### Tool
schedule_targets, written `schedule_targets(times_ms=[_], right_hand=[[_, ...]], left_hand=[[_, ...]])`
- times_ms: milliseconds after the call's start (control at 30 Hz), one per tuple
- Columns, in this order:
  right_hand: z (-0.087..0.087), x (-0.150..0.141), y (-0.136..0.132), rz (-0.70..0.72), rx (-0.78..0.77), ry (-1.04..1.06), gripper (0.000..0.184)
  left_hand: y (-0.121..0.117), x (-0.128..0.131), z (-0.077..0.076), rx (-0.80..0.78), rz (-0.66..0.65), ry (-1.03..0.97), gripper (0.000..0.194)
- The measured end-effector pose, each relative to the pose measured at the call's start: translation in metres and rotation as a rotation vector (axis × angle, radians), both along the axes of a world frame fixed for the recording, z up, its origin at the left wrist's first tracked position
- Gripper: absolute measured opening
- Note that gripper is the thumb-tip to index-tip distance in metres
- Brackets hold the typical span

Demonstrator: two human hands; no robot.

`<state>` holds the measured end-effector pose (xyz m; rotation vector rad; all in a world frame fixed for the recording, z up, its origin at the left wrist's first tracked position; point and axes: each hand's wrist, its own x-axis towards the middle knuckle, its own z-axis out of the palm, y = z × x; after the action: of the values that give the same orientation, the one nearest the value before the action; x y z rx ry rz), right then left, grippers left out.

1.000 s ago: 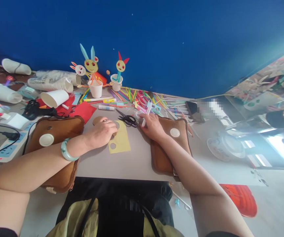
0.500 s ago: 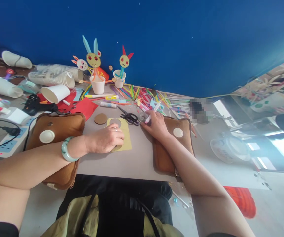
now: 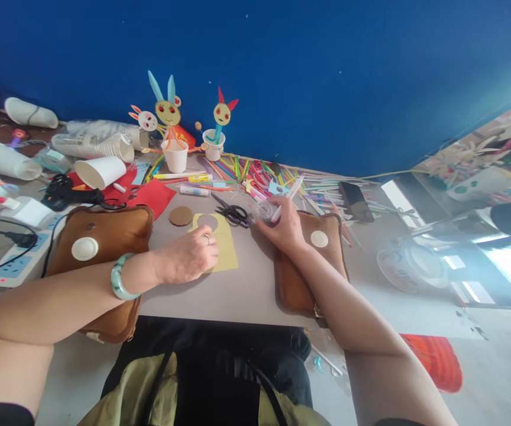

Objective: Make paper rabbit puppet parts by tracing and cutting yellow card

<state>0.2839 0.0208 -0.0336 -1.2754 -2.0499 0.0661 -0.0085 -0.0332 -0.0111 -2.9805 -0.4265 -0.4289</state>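
Note:
My left hand (image 3: 191, 255) is closed over the lower left part of a yellow paper sheet (image 3: 225, 245) with a round hole cut in it. Its fingertips are hidden, so I cannot tell what they pinch. A brown cardboard disc (image 3: 180, 216) lies just left of the sheet. My right hand (image 3: 285, 228) is curled around a slim white stick-like thing (image 3: 289, 196), pointing up and to the right. At its fingertips sits a clear tape roll (image 3: 262, 211). Black-handled scissors (image 3: 236, 215) lie between the hands.
Two brown cushioned pouches (image 3: 104, 236) (image 3: 317, 269) lie under my forearms. Paper-cup figures (image 3: 175, 157) (image 3: 214, 145) stand by the blue wall. Coloured sticks (image 3: 255, 177), a glue gun (image 3: 62, 192), white cups (image 3: 100, 171), a power strip (image 3: 20, 257) and a phone (image 3: 355, 201) surround the work area.
My left hand has shifted slightly left and down over the yellow paper. My right hand has turned a little, with the white stick-like thing tilting further right; the tape roll shows more.

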Motion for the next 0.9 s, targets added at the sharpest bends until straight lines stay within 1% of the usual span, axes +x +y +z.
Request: schedule_targets(times_ms=[67,167,267,400,467,533,600,633,700,800,867,900], right_hand=[[0.003,-0.002,-0.003,0.055,0.053,0.065,0.047],[0.008,-0.007,-0.01,0.175,0.06,0.138,0.047],[0.012,-0.015,-0.018,0.289,-0.001,0.198,0.048],[0.017,-0.027,-0.033,0.446,-0.109,0.236,0.049],[0.019,-0.031,-0.041,0.511,-0.14,0.259,0.049],[0.021,-0.034,-0.047,0.563,-0.174,0.291,0.051],[0.022,-0.036,-0.052,0.597,-0.21,0.324,0.051],[0.023,-0.036,-0.053,0.604,-0.223,0.337,0.051],[0.023,-0.037,-0.053,0.6,-0.241,0.355,0.051],[0.022,-0.036,-0.05,0.571,-0.254,0.373,0.051],[0.021,-0.036,-0.048,0.558,-0.247,0.379,0.051],[0.02,-0.036,-0.047,0.564,-0.236,0.377,0.051]], left_hand=[[-0.001,0.0,0.0,0.014,0.022,0.033,0.025],[0.0,0.001,0.002,0.009,0.075,0.061,0.025],[0.001,0.001,0.004,-0.01,0.126,0.068,0.024],[0.002,0.001,0.004,-0.054,0.154,0.078,0.023],[0.002,0.0,0.004,-0.089,0.139,0.08,0.024],[0.003,0.0,0.005,-0.143,0.094,0.108,0.025],[0.004,-0.001,0.006,-0.198,0.057,0.116,0.025],[0.005,-0.001,0.007,-0.219,0.062,0.093,0.025],[0.008,-0.001,0.008,-0.249,0.14,-0.008,0.022],[0.014,-0.002,0.006,-0.339,0.369,-0.207,0.019],[0.019,-0.002,0.002,-0.499,0.496,-0.341,0.015],[0.021,-0.001,0.0,-0.609,0.526,-0.408,0.015]])
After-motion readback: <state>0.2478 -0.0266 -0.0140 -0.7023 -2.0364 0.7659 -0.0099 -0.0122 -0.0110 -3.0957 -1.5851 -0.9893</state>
